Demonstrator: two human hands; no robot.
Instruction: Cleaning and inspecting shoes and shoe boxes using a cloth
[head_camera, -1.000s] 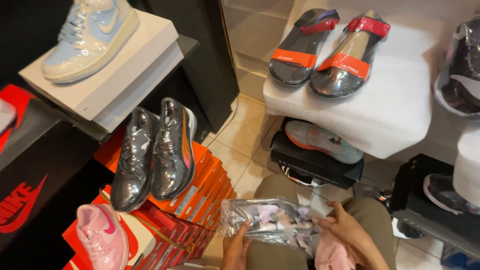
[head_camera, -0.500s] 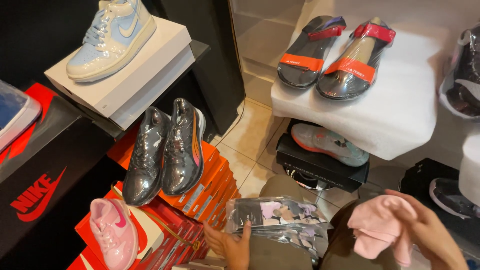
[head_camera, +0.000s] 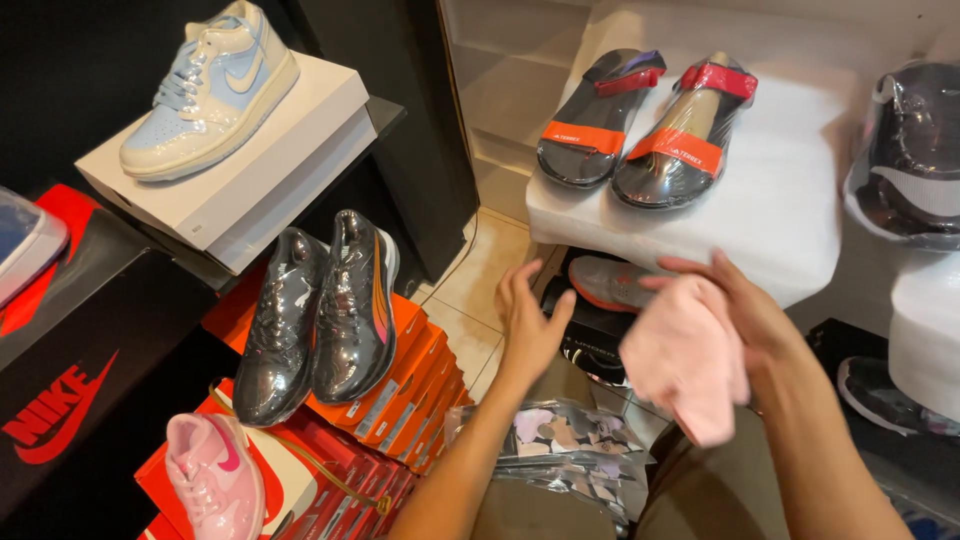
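Above wrapped shoes (head_camera: 570, 455), right hand (head_camera: 745, 315) holding pink cloth (head_camera: 685, 365), left hand (head_camera: 530, 320) open

2 sandals (head_camera: 640, 125) lie on a foam block (head_camera: 800, 200). Left of it, 2 shoes (head_camera: 320, 310) sit on stacked boxes (head_camera: 410, 370), behind a small shoe (head_camera: 215, 485). A high sneaker (head_camera: 210, 90) rests on a box (head_camera: 260, 160) above them.

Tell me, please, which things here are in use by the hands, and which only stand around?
In use:
- pink cloth, held by the right hand
- left hand, open, holding nothing
- plastic-wrapped patterned item on the lap

Standing around:
- black shoe pair on orange boxes
- light blue high-top sneaker
- wrapped sandals
- pink sneaker
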